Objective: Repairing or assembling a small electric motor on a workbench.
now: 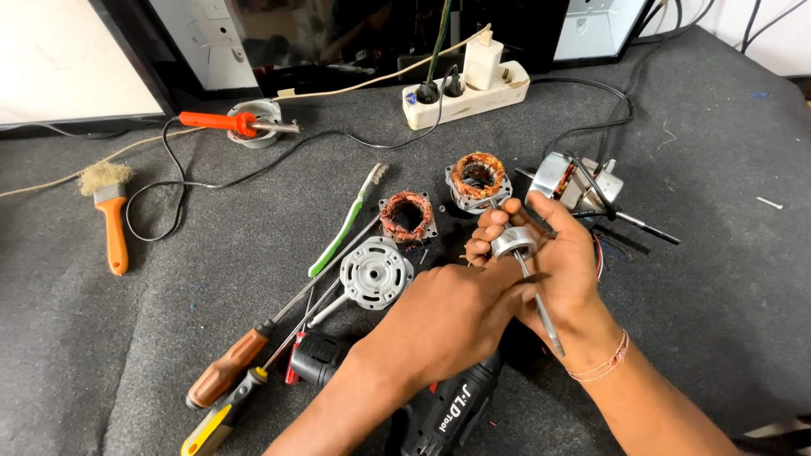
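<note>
Rotor (514,243) w/ shaft held in right hand (564,268) grip; left hand (452,314) pinches shaft. Stators (478,179), end cover (376,272), screwdrivers (232,371) crowd left; tabletop (726,253) freer right.

Both forearms come up from the bottom edge and cross just above the drill (439,405), the one landmark here. The left hand (448,317) lies palm down directly over the drill's upper end, knuckles toward the camera, its fingers reaching right to touch the other palm. The right hand (549,262) sits up and right of the drill, palm turned up and leftward, fingers curled around a rotor (514,243) whose shaft runs down across the palm. A thin bracelet circles the right wrist, right of the drill.
</note>
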